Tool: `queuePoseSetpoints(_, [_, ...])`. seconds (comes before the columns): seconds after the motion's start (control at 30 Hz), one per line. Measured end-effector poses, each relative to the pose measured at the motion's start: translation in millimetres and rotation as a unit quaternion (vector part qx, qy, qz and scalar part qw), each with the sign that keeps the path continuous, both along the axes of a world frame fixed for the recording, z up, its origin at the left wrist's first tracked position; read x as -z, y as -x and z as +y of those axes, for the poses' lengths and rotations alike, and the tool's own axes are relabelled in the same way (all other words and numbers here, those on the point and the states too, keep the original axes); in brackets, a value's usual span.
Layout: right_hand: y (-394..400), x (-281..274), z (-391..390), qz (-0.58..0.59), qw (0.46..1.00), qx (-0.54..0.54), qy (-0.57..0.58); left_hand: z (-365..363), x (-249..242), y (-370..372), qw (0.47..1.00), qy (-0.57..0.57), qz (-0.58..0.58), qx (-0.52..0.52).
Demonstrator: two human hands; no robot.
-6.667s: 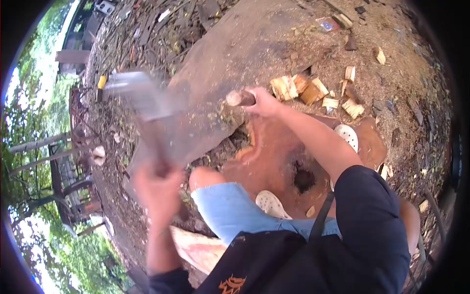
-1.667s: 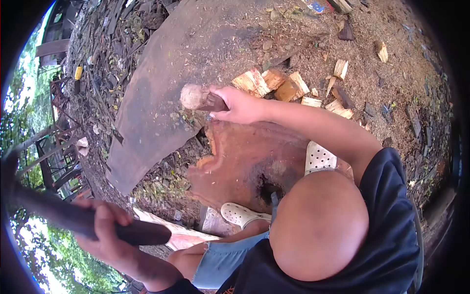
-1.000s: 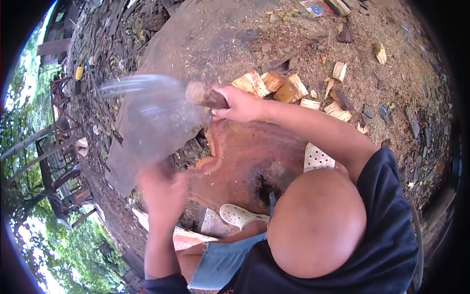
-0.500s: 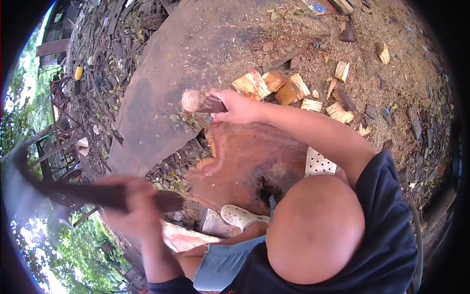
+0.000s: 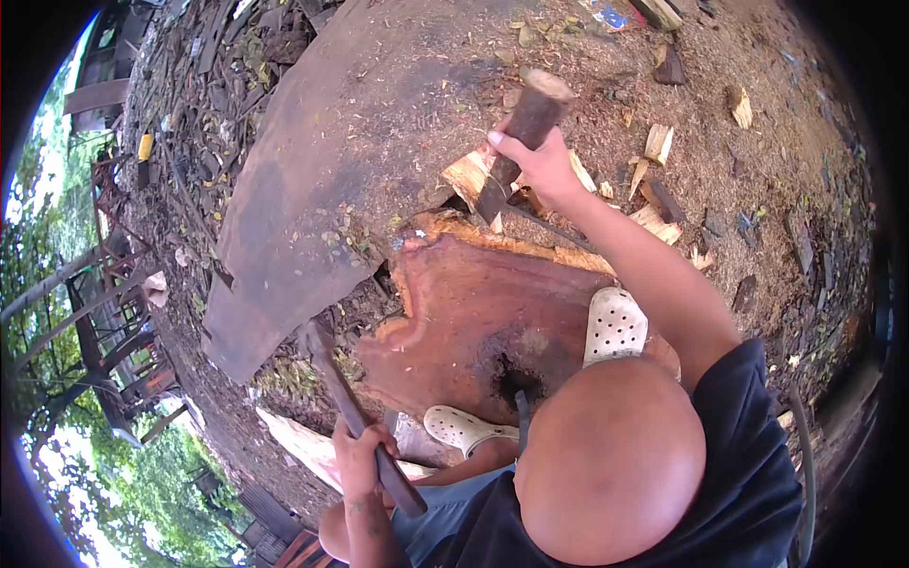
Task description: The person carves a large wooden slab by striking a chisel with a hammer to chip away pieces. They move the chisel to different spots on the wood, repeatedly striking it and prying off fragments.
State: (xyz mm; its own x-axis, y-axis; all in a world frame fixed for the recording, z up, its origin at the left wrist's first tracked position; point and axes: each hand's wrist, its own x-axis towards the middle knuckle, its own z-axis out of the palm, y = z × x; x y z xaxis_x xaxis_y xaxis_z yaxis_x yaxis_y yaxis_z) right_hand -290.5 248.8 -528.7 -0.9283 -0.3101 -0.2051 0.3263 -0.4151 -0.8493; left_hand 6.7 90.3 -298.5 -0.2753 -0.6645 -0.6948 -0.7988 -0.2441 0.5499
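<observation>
My left hand (image 5: 362, 456) is closed round the long dark handle of a tool (image 5: 343, 393), low at the left of the wooden block. The tool slants up and to the left; its far end is hard to make out. My right hand (image 5: 549, 170) grips a short log piece (image 5: 536, 115) with dark bark and a pale cut end, above the block's far edge. Beneath and between the hands lies the broad reddish wooden block (image 5: 473, 303), with a dark hole near its lower edge. Split wood pieces (image 5: 466, 180) lie beside the right hand.
Two pale perforated clogs (image 5: 617, 324) are at the block's near side. A bare head (image 5: 611, 454) fills the lower middle. More split pieces (image 5: 660, 142) lie on the ground at the right. A flat dark sheet (image 5: 275, 246) covers ground at the left, and pale wood (image 5: 301, 451) lies below it.
My right hand has moved up and right with the log piece, now tilted more upright. My left hand has come down and right with the tool, from its blurred position at the left.
</observation>
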Motion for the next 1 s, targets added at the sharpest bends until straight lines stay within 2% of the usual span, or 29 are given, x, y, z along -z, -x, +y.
queuePoseSetpoints(0.13, [3.6, -39.7, -13.8, 0.023, 0.999, -0.006, 0.033, 6.9, 6.4, -16.4, 0.996, -0.077, -0.013, -0.045])
queuePoseSetpoints(0.27, [8.3, -81.1, -44.4, 0.074, 0.987, -0.122, 0.076, 13.2, -9.8, -23.7, 0.991, -0.121, 0.000, -0.053])
queuePoseSetpoints(0.4, [9.7, -114.7, -93.5, 0.126, 0.961, -0.246, 0.028, 16.6, -43.4, -42.2, 0.991, -0.115, 0.041, -0.050])
queuePoseSetpoints(0.5, [4.1, -149.1, -126.0, 0.194, 0.906, -0.373, -0.052, 16.2, -56.7, -62.9, 0.993, -0.088, 0.061, -0.050])
queuePoseSetpoints(0.57, [-7.0, -164.4, -140.4, 0.210, 0.882, -0.417, -0.068, 18.9, -55.1, -72.4, 0.991, -0.067, 0.088, -0.074])
queuePoseSetpoints(0.67, [-22.8, -151.1, -162.2, 0.249, 0.852, -0.457, -0.058, 20.6, -58.5, -79.8, 0.983, -0.093, 0.120, -0.107])
queuePoseSetpoints(0.8, [-41.1, -123.0, -163.2, 0.218, 0.873, -0.437, -0.011, 28.3, -50.3, -93.7, 0.984, -0.082, 0.095, -0.130])
queuePoseSetpoints(1.0, [-34.1, -107.6, -166.3, 0.259, 0.852, -0.454, -0.028, 31.8, -41.5, -109.9, 0.980, -0.137, 0.080, -0.122])
